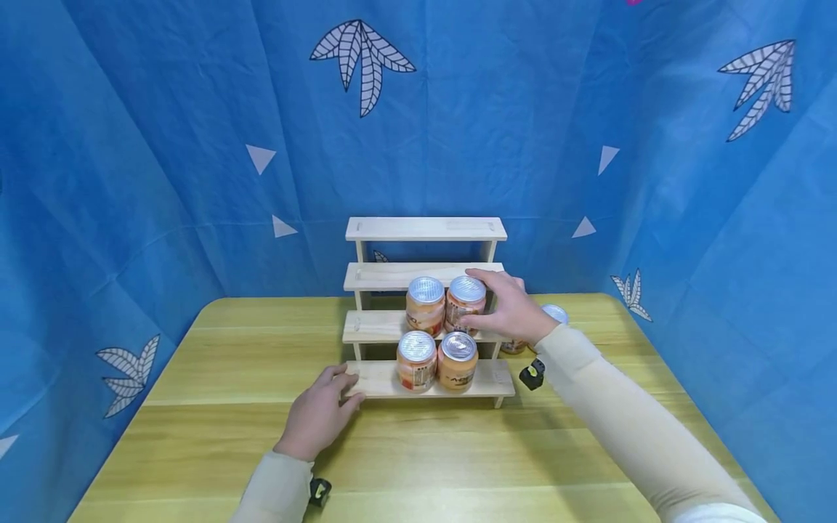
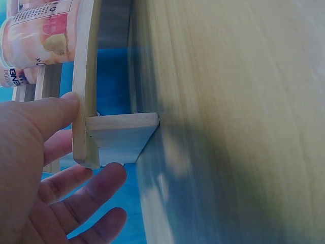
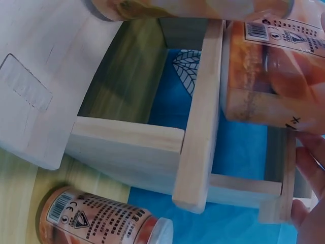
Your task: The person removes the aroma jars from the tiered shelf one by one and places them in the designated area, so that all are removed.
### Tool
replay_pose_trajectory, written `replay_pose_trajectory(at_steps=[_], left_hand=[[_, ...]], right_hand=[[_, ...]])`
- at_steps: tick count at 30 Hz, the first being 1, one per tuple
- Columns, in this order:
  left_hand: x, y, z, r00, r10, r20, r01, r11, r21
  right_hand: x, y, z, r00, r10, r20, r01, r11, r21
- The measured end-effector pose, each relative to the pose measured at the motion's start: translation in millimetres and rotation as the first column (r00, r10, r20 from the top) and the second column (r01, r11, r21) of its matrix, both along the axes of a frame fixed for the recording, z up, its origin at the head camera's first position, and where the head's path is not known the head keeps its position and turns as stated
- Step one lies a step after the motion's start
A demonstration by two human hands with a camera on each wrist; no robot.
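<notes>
nearest the head camera, two pale sleeves run out over the wooden table point(image 1: 216, 436). left hand point(image 1: 318, 415) lies at the near left corner of the stepped wooden rack point(image 1: 425, 229), fingers straight against the bottom shelf edge, gripping nothing. right hand point(image 1: 508, 309) curls round the right-hand can on the second step point(image 1: 465, 302), thumb on the near face and fingers over the far side. its neighbour can point(image 1: 425, 303) stands just beside, touching or nearly so. two more cans point(image 1: 437, 360) stand on the bottom shelf, and another can point(image 1: 556, 314) shows behind the right wrist.

left wrist view: the thumb point(image 2: 48, 114) presses the shelf's front edge while the other fingers hang relaxed below it — the hand steadies the rack.

right wrist view: the held can fills the upper right, fingertips point(image 3: 311, 168) just beside its lower end; a can on the table point(image 3: 96, 218) lies below the rack.

to do this well, i judge the can should be kept upright and moved clear of its neighbour, with the rack braced throughout.
</notes>
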State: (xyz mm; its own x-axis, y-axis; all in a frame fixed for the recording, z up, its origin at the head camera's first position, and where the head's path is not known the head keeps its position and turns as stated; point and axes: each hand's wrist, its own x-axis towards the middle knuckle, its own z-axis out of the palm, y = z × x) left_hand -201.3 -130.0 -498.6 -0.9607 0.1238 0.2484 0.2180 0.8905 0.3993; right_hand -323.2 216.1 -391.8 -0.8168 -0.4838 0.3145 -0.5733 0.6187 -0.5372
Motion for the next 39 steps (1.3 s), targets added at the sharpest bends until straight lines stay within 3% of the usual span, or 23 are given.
replay_pose_trajectory(at_steps=[9,39], left_hand=[[0.6,0.6,3.6,0.999,0.015,0.042,-0.015,1.000,-0.003],[0.6,1.6,-0.1,0.999,0.020,0.033,-0.020,1.000,0.005]], right_hand=[[-5.6,-4.4,-2.8,0.999,-0.018,-0.038,0.017,1.000,-0.003],[-2.3,-3.9,-4.7,0.999,-0.053,0.004,0.053,0.998,-0.031]])
